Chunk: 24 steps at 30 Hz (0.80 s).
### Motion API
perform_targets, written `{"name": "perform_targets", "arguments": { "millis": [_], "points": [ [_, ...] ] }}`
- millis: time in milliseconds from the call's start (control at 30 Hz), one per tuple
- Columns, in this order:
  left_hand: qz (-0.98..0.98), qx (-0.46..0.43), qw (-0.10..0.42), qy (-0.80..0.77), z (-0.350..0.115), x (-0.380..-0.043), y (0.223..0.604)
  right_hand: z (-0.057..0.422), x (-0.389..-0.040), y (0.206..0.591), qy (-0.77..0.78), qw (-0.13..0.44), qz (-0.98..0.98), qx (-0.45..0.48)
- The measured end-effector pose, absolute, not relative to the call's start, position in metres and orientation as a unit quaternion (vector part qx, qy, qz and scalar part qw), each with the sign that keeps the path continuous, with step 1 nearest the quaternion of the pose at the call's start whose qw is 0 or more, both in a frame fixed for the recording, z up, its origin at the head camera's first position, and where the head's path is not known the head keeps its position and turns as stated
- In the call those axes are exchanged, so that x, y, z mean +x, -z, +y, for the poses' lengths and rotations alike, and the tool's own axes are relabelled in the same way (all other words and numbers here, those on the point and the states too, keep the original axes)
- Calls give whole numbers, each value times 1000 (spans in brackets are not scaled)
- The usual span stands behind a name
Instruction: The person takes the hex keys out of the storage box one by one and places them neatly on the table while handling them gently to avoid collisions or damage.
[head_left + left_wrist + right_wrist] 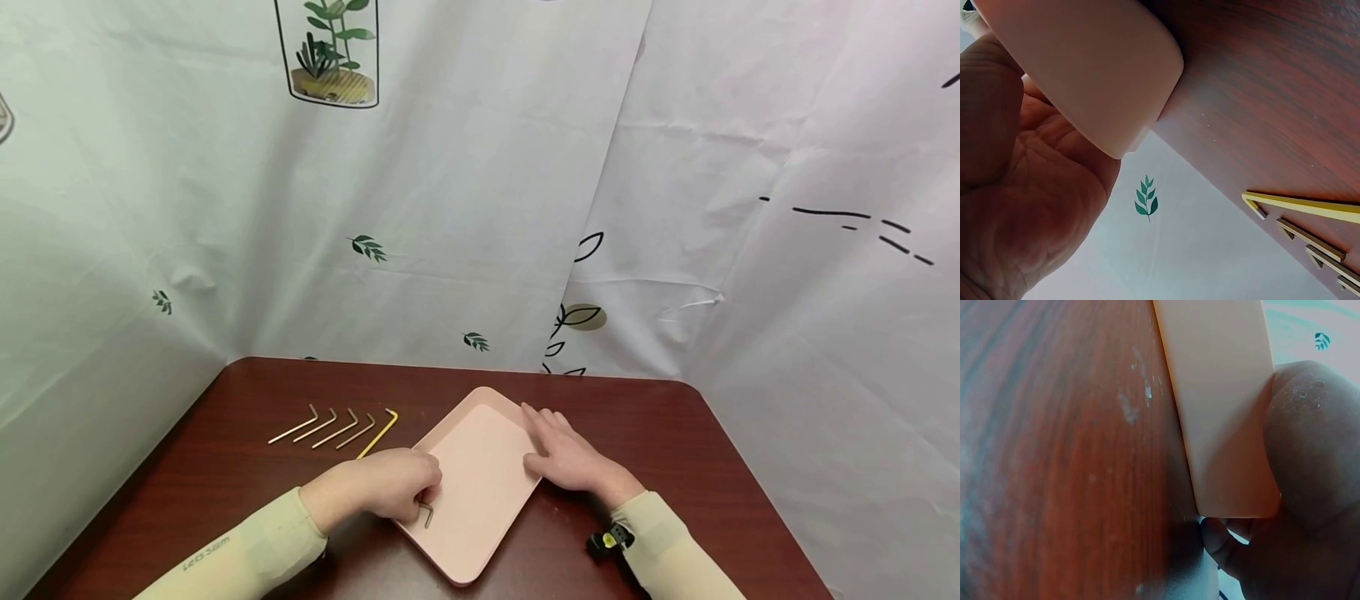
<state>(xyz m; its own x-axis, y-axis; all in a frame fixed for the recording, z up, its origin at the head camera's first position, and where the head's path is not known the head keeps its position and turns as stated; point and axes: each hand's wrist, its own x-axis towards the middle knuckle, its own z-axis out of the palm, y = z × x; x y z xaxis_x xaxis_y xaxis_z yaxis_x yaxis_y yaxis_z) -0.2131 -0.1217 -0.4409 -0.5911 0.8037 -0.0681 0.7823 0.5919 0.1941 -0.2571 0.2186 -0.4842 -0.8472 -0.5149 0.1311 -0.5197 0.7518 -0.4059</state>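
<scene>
A pink rectangular tray (480, 492) lies at an angle on the dark red table. My left hand (397, 483) reaches over its left rim with curled fingers. It holds a small L-shaped hex key (427, 510), whose bent end pokes out below the fingers, over the tray; the rest of the key is hidden. In the left wrist view, the palm (1054, 187) is beside the tray's outer wall (1104, 69), and the key is out of sight. At the tray's right side, my right hand (562, 450) grips the edge, thumb (1310, 437) over the rim.
Left of the tray, several bronze hex keys (335, 430) lie in a slanted row on the table (637, 433). A yellow hex key (381, 433) lies nearest the tray. White printed cloth (450, 208) hangs behind the table and along both sides.
</scene>
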Motion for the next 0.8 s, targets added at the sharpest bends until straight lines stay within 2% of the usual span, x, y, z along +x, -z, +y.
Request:
{"name": "perform_targets", "arguments": {
  "millis": [800],
  "points": [
    [881,459,58,-99,-124,-213,444,218,-254,482,-241,-27,-937,252]
  ]
}}
